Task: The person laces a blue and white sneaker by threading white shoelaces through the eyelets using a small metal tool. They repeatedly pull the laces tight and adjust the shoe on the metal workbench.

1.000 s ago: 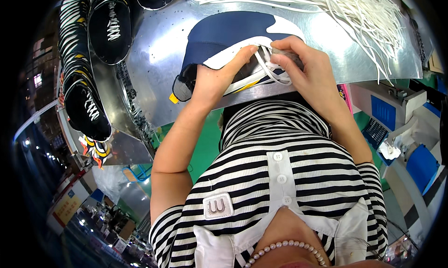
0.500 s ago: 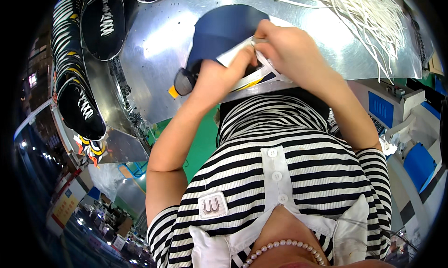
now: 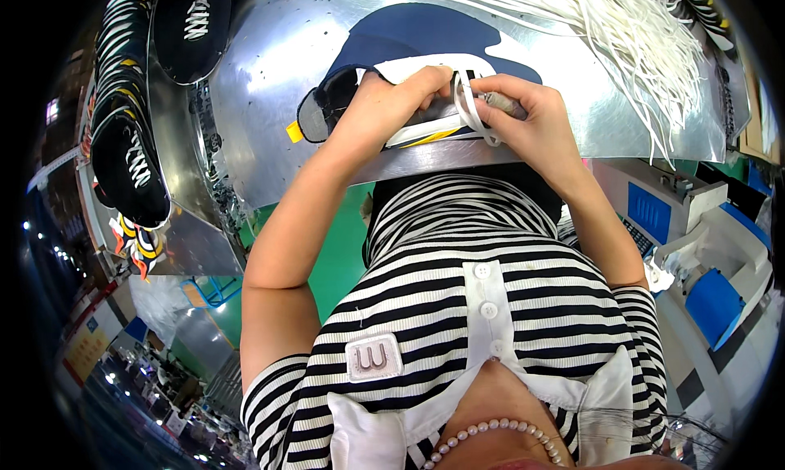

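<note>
A shoe upper (image 3: 325, 102) in black, grey and white, with a yellow stripe and a yellow heel tab, lies on its side near the table's front edge. My left hand (image 3: 391, 103) is closed on it around the opening, fingertips by the eyelet area. A white shoelace (image 3: 469, 110) loops up beside those fingertips. My right hand (image 3: 530, 114) is closed around a small tool with a grey-tan wrapped handle (image 3: 505, 104), right by the lace; the tool's tip is hidden. Behind the upper, a dark blue flat piece (image 3: 417, 32) lies on the table.
Many loose white laces (image 3: 605, 28) spread over the far right of the metal table (image 3: 262, 126). At the left stand a black laced shoe (image 3: 194, 28) and a long row of stacked shoes (image 3: 127, 167). Blue-and-grey equipment (image 3: 679, 216) stands beyond the right edge.
My hands have moved apart slightly and lower, uncovering the lace loop and the tool handle. The upper now lies flatter, with more of the blue piece showing behind it.
</note>
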`<state>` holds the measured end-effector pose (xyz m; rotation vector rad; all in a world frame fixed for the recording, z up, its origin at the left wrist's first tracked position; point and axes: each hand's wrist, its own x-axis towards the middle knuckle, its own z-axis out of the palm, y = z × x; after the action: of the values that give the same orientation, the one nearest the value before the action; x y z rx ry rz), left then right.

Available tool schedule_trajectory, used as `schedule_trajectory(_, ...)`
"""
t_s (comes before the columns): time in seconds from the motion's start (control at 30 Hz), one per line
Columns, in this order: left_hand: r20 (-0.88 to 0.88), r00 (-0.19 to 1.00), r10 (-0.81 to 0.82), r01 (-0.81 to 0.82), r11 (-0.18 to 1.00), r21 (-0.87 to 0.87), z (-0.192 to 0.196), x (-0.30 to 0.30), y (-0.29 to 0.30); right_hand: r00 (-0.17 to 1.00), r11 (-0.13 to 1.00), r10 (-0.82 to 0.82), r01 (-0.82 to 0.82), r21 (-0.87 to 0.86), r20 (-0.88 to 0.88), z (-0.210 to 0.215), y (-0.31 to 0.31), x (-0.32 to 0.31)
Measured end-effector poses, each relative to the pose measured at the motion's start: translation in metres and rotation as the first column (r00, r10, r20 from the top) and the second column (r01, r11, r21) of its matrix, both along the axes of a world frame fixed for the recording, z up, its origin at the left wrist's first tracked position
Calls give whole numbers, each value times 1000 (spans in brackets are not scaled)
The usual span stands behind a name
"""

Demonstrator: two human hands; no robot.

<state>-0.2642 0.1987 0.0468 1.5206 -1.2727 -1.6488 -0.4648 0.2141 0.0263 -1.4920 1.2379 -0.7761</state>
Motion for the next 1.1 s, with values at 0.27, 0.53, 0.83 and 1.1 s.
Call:
schedule_trajectory(0.27, -33, 991, 127, -128, 991, -39, 11, -9, 9, 976, 946, 216, -216, 244, 28, 11, -17, 3)
schedule_trajectory(0.53, -2, 989, 148, -148, 989, 0, -4, 0, 4, 998, 954, -24, 39, 298, -52, 25, -18, -53)
schedule_trajectory(0.83, -16, 997, 69, -67, 991, 112, 2, 1, -9, 941, 958, -274, 249, -139, -199, 47, -34, -79)
schedule_trajectory(1.1, 129, 986, 107, -116, 991, 62, -6, -5, -15, 977, 892, -123, 31, -451, -177, -31, -53, 21)
